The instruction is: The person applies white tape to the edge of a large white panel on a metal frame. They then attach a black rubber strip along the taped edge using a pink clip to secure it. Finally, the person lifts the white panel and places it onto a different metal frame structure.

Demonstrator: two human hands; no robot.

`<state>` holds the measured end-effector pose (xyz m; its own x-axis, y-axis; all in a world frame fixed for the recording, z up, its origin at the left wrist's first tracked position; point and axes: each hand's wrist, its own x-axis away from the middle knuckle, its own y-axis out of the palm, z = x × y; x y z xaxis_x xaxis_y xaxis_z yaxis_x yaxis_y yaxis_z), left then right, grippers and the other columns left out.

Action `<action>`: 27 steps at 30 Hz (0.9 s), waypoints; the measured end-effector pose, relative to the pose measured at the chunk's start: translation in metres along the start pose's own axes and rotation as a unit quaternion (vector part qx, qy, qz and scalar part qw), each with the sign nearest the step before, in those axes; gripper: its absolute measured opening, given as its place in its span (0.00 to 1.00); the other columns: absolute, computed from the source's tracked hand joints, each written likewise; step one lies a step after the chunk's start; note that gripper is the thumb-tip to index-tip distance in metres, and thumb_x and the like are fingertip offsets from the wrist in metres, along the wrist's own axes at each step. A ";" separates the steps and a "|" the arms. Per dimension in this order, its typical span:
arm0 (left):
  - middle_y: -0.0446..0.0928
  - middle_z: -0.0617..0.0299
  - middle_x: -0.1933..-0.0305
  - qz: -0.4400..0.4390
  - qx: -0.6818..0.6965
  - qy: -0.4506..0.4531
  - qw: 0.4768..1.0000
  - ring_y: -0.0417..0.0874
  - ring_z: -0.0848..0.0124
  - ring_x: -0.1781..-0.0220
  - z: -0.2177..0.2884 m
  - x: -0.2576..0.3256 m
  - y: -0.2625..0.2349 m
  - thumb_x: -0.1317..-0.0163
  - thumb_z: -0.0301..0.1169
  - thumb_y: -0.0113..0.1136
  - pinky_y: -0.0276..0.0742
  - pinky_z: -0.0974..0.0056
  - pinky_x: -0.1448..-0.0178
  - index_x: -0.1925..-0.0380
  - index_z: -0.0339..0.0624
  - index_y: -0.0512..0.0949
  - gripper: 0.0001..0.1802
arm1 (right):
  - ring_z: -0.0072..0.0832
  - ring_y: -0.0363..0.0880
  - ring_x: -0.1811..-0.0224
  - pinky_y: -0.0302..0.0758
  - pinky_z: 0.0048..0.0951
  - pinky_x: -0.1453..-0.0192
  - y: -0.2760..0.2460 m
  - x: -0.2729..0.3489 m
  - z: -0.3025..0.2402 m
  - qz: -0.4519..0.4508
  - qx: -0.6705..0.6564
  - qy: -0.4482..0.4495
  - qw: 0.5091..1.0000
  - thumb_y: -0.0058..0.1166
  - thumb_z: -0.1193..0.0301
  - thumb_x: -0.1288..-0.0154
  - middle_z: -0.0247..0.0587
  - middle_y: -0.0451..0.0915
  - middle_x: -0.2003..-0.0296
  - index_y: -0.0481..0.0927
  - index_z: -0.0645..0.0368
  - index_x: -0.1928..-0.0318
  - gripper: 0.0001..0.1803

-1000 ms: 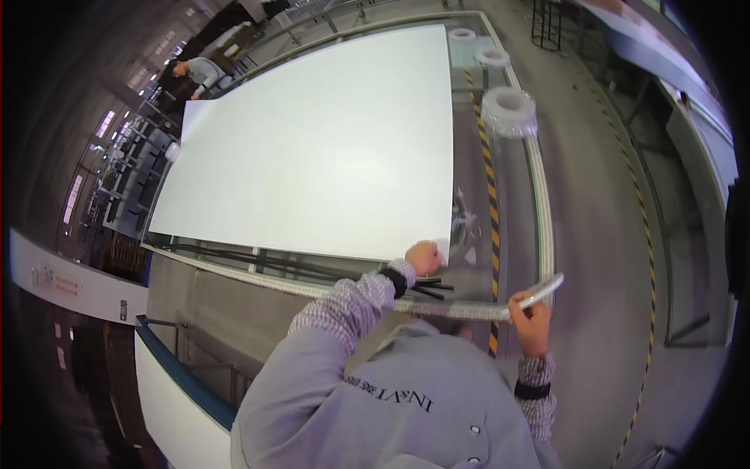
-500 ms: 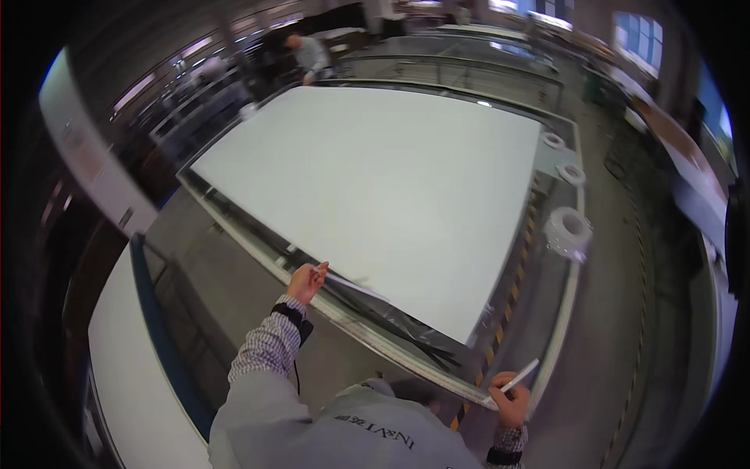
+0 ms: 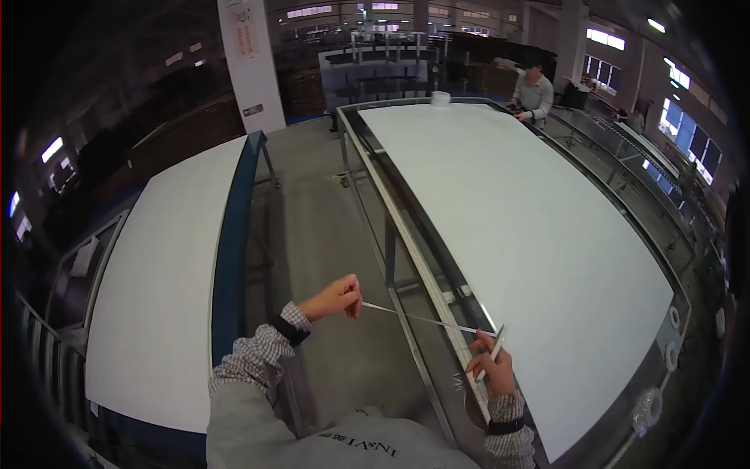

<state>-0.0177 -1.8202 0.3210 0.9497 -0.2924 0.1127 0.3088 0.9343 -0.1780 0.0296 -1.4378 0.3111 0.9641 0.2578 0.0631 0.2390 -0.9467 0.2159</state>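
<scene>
A thin pale strip (image 3: 426,318) spans between both hands, its long axis running left to right and slightly down, over the near-left edge of the worktop (image 3: 547,234). The left hand (image 3: 334,298) pinches the strip's left end, grip clenched on it, out over the floor (image 3: 328,234). The right hand (image 3: 491,366) grasps the right end at the worktop frame, fingers closed around it.

A factory hall: long metal-framed tables (image 3: 406,234) bearing big white sheets (image 3: 531,234).
</scene>
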 end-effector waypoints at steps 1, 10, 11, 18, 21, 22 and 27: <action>0.74 0.61 0.76 0.015 0.016 0.004 1.000 0.78 0.73 0.75 -0.001 0.009 -0.022 0.37 0.25 0.41 0.76 0.70 0.71 0.71 0.42 0.60 0.04 | 0.23 0.76 0.73 0.71 0.21 0.72 0.020 -0.040 0.011 -0.011 0.007 -0.017 1.000 0.51 0.73 0.44 0.43 0.73 0.59 0.65 0.67 0.41 0.28; 0.71 0.62 0.78 0.267 0.079 0.074 0.958 0.78 0.72 0.74 0.043 0.028 -0.237 0.35 0.27 0.40 0.74 0.72 0.67 0.72 0.44 0.59 0.06 | 0.27 0.79 0.70 0.76 0.26 0.67 0.096 -0.259 0.064 -0.139 0.367 0.090 0.915 0.63 0.62 0.49 0.43 0.79 0.69 0.76 0.68 0.53 0.27; 0.68 0.63 0.78 0.313 0.074 0.071 0.944 0.77 0.70 0.74 0.039 0.025 -0.273 0.34 0.27 0.38 0.73 0.70 0.68 0.72 0.44 0.59 0.07 | 0.27 0.80 0.71 0.76 0.26 0.68 0.103 -0.266 0.052 -0.124 0.334 0.159 0.921 0.63 0.63 0.49 0.43 0.80 0.70 0.78 0.69 0.56 0.25; 0.68 0.61 0.77 0.527 0.038 0.132 0.839 0.78 0.69 0.72 -0.037 -0.009 -0.494 0.37 0.26 0.42 0.77 0.65 0.64 0.71 0.40 0.62 0.04 | 0.24 0.77 0.83 0.72 0.25 0.80 0.052 -0.427 0.081 -0.133 0.462 0.211 0.851 0.62 0.66 0.49 0.39 0.79 0.82 0.81 0.67 0.72 0.14; 0.66 0.62 0.78 0.561 -0.025 0.033 0.827 0.76 0.72 0.73 -0.073 -0.065 -0.512 0.37 0.26 0.42 0.78 0.65 0.61 0.70 0.40 0.62 0.03 | 0.27 0.74 0.77 0.70 0.31 0.73 0.122 -0.516 0.046 -0.157 0.565 0.109 0.803 0.62 0.52 0.52 0.42 0.76 0.80 0.80 0.65 0.75 0.24; 0.68 0.62 0.76 0.494 -0.017 -0.011 0.869 0.77 0.72 0.72 -0.082 -0.089 -0.506 0.38 0.25 0.45 0.79 0.66 0.62 0.68 0.40 0.62 0.03 | 0.30 0.73 0.78 0.69 0.33 0.74 0.160 -0.542 0.025 -0.192 0.499 0.043 0.844 0.61 0.49 0.52 0.43 0.74 0.81 0.79 0.66 0.75 0.28; 0.71 0.52 0.49 0.109 -0.036 -0.071 0.991 0.73 0.66 0.45 -0.112 -0.231 -0.495 0.57 0.25 0.70 0.69 0.61 0.42 0.42 0.35 0.57 0.42 | 0.27 0.76 0.81 0.71 0.27 0.75 0.345 -0.699 -0.008 -0.391 0.386 -0.020 0.835 0.60 0.46 0.52 0.41 0.77 0.82 0.79 0.65 0.78 0.29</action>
<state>-0.3835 -2.2378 0.2731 0.9786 -0.0491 0.2000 0.1056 0.9535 -0.2824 -0.5623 -1.9433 0.3495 0.4777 0.8638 0.1604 0.7854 -0.3381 -0.5185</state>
